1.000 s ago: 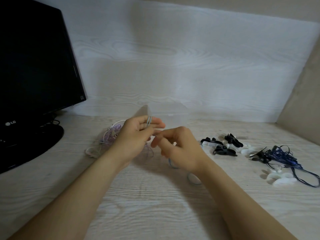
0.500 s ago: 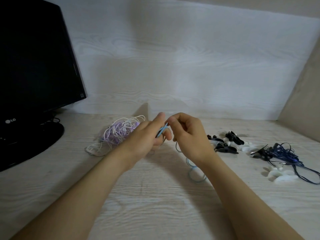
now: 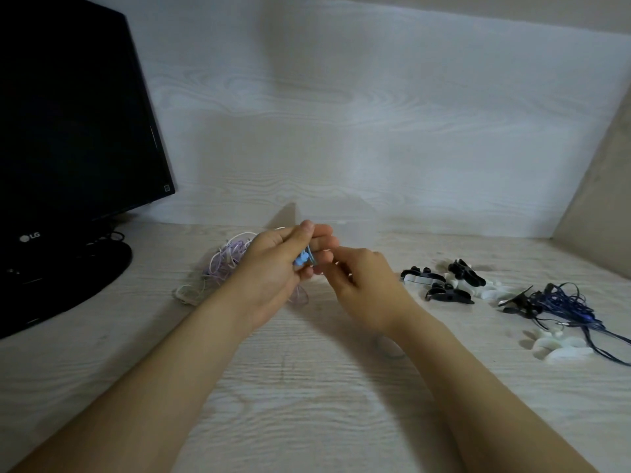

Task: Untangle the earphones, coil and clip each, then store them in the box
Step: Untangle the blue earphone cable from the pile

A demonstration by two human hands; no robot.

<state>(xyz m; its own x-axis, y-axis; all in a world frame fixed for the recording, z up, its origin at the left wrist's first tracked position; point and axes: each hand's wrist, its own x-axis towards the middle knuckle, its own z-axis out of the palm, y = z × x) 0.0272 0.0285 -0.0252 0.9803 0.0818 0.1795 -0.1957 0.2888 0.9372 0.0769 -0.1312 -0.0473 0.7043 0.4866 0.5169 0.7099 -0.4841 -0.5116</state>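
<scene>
L hand point(image 3: 269, 271) grips earphones point(image 3: 302, 261); LG monitor point(image 3: 68, 131).

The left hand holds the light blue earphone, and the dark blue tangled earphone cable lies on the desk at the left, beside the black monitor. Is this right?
Not fully. The head view shows the left hand holding the light blue earphone, but the dark blue tangled earphone cable lies on the desk at the right, far from the black monitor.

Blue cord gathered into the left hand

The pale-blue earphone cord point(image 3: 303, 260), pinched between both hands' fingertips half a second ago, now sits bunched under the left hand point(image 3: 273, 271) thumb. The right hand point(image 3: 367, 288) has dropped slightly lower at frame centre.
</scene>
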